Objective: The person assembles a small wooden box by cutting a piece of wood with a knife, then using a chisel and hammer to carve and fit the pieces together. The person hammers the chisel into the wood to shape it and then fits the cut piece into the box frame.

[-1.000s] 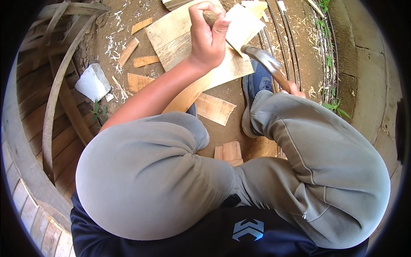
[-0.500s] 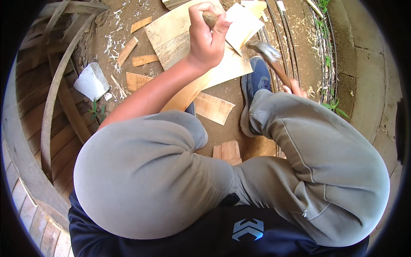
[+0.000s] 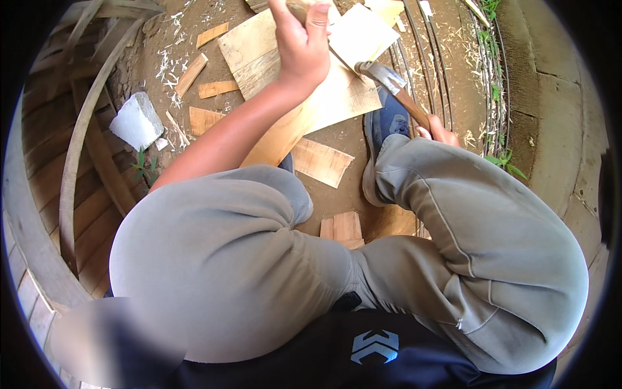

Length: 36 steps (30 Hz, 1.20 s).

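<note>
My left hand [image 3: 301, 55] is wrapped round the wooden handle [image 3: 298, 9] of a tool with a thin, narrow-looking blade [image 3: 341, 59]. The blade slants down to the right over pale wood, and its exact kind is unclear. In my right hand [image 3: 443, 131], beyond my right knee, is a claw hammer [image 3: 409, 107]. Its metal head lies at the blade's lower right end; whether they touch I cannot tell. Under the blade is a flat pale wooden board [image 3: 346, 100], with another bright piece [image 3: 366, 32] beside it. A longer wood piece [image 3: 278, 139] runs below my left forearm.
Split wood pieces [image 3: 321, 162] and shavings lie on the dirt. A whitish stone block [image 3: 137, 121] sits at left, near a curved wooden strip [image 3: 81, 142]. Long dark rods [image 3: 435, 58] run along the right, beside a concrete edge [image 3: 557, 117]. A blurred shape [image 3: 116, 343] covers the lower left.
The hammer head has moved left and slightly up to the blade's end. My left hand has shifted a little left and up with the handle. A blurred shape has appeared at lower left.
</note>
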Available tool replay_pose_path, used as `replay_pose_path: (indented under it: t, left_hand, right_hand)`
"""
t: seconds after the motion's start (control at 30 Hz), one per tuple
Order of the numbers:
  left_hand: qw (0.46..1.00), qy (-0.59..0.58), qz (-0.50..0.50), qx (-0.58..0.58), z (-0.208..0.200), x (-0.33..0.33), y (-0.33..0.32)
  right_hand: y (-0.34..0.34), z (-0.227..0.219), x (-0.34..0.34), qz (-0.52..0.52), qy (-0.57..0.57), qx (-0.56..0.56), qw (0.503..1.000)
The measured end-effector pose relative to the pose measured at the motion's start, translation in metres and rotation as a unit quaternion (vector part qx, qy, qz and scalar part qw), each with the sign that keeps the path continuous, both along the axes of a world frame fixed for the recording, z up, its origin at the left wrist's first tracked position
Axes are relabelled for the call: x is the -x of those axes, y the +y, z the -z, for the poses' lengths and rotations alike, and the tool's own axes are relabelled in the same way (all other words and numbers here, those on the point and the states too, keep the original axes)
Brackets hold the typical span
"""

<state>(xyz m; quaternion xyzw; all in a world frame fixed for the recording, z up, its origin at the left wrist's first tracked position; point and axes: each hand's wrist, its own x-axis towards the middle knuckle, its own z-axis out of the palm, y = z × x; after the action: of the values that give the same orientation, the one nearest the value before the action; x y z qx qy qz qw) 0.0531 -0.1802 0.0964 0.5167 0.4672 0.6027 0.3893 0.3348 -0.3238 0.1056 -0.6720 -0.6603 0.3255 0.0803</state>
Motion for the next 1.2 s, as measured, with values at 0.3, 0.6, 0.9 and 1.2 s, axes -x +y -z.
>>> replay_pose_path:
  t: [0.3,0.6,0.9,1.2]
  left_hand:
    - [0.999,-0.010,-0.026,0.033,0.024,0.020,0.010]
    - [0.997,-0.061,-0.013,0.052,0.030,0.014,0.023]
    - [0.991,-0.058,0.016,0.123,0.029,0.016,0.020]
    - [0.997,-0.015,-0.021,0.077,0.037,0.022,0.023]
  right_hand:
    - [0.009,-0.007,-0.001,-0.064,0.046,-0.023,0.997]
    - [0.017,-0.011,-0.006,-0.026,0.012,-0.056,0.998]
    - [0.016,-0.013,-0.001,-0.075,0.068,-0.045,0.994]
    - [0.033,-0.046,0.024,-0.016,0.012,0.011,1.000]
